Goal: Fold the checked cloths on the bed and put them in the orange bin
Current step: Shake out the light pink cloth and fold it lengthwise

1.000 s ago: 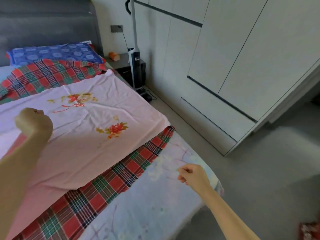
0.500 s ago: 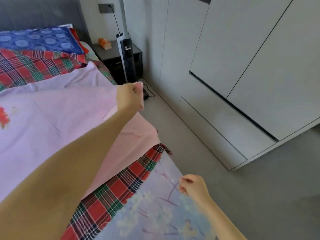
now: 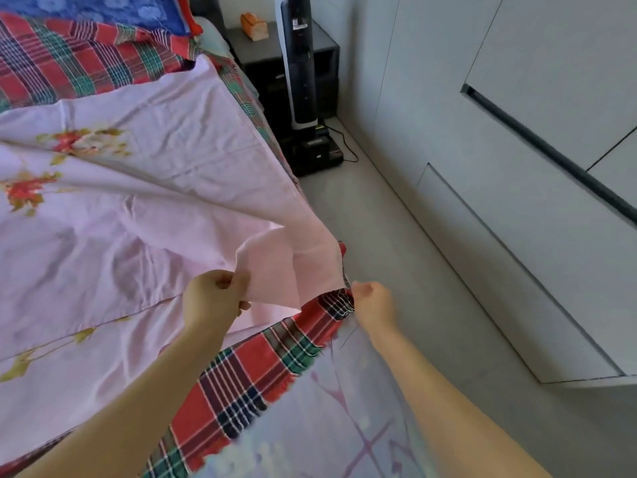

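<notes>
A red-and-green checked cloth lies across the bed, mostly hidden under a pink flowered sheet. My left hand pinches the pink sheet's near right corner and lifts it. My right hand grips the bunched corner of the checked cloth at the bed's right edge. A second stretch of checked cloth lies at the head of the bed. No orange bin is in view.
A blue patterned pillow sits at the head of the bed. A pale lilac bedsheet covers the near corner. A dark nightstand with a small orange box and an upright vacuum stand beside white wardrobes. Grey floor runs alongside the bed.
My left hand has come down and nearer with the pink sheet's corner, folding it back. My right hand has moved up to the checked cloth's corner and gripped it.
</notes>
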